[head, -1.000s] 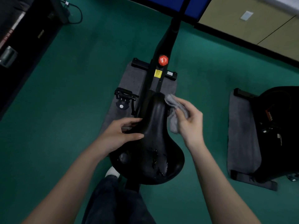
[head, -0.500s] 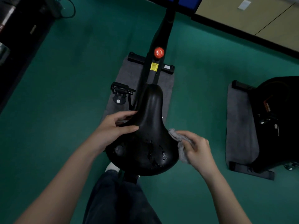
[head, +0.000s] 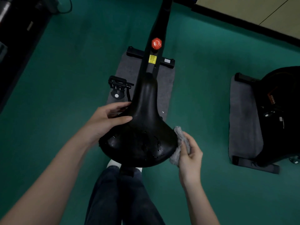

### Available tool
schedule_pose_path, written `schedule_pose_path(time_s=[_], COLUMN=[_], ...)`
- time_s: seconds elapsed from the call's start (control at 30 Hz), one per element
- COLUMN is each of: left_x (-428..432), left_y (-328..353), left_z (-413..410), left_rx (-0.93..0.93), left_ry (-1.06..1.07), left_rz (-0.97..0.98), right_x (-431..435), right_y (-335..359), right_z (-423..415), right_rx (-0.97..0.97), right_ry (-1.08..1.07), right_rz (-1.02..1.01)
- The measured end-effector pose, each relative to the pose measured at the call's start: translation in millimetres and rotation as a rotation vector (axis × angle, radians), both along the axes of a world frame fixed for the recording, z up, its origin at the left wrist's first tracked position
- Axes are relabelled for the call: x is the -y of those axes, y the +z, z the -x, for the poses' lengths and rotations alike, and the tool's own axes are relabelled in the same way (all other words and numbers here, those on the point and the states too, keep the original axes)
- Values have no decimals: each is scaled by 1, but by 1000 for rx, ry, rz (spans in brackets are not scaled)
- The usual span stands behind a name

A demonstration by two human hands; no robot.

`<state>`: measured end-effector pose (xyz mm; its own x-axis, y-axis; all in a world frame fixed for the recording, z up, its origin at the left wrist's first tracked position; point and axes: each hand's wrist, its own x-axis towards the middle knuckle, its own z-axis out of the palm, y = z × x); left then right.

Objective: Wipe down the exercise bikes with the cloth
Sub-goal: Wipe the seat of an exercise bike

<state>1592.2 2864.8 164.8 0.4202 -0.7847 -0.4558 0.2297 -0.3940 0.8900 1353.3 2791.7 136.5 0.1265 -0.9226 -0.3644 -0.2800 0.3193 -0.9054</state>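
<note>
A black exercise bike stands below me, its wide saddle [head: 142,127] in the middle of the view with wet drops on its rear part. My left hand [head: 105,120] grips the saddle's left edge, thumb on top and fingers underneath. My right hand [head: 190,153] holds a crumpled grey cloth [head: 180,143] and presses it against the saddle's rear right edge. The bike's frame [head: 159,23] runs away from me, with a red knob [head: 156,43] and a yellow label [head: 152,59] on it.
The bike sits on a grey mat [head: 165,82] over green floor [head: 65,78]; a pedal [head: 118,86] sticks out left. A second black bike [head: 279,114] on its own mat [head: 243,120] stands at the right. Dark equipment [head: 19,30] lines the left edge. My legs [head: 120,197] are below the saddle.
My right hand has slid the cloth from the saddle's nose down along its right side to the rear right edge. My left hand has kept its grip on the left edge.
</note>
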Motion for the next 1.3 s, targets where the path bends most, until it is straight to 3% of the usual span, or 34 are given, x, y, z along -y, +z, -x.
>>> schedule_pose_path(time_s=[0.1, 0.2, 0.33, 0.47, 0.6, 0.73, 0.97, 1.17, 1.3], left_x=[0, -3, -17, -43, -56, -64, -69, -71, -71], left_y=[1, 4, 4, 0, 2, -1, -9, -20, -21], left_z=[1, 3, 6, 5, 6, -1, -16, -24, -23], left_rx=[23, 104, 197, 347, 345, 327, 364, 414, 435], left_ry=[-1, 15, -6, -137, -176, -255, -435, -548, -530], left_rz=[6, 37, 33, -6, -34, -34, -1, 66, 95], right_x=[-30, -58, -53, -46, -69, -75, -76, -125, -94], right_y=[-1, 11, 19, 20, 29, 40, 32, 37, 34], right_z=[-1, -1, -4, -13, -22, -28, -47, -61, -63], right_rx=[4, -53, -119, -208, -209, -172, -350, -342, -413], right_ry=[-161, -238, -99, 29, 192, 262, 33, 129, -48], right_rz=[-19, 115, 396, 571, 684, 686, 657, 736, 688])
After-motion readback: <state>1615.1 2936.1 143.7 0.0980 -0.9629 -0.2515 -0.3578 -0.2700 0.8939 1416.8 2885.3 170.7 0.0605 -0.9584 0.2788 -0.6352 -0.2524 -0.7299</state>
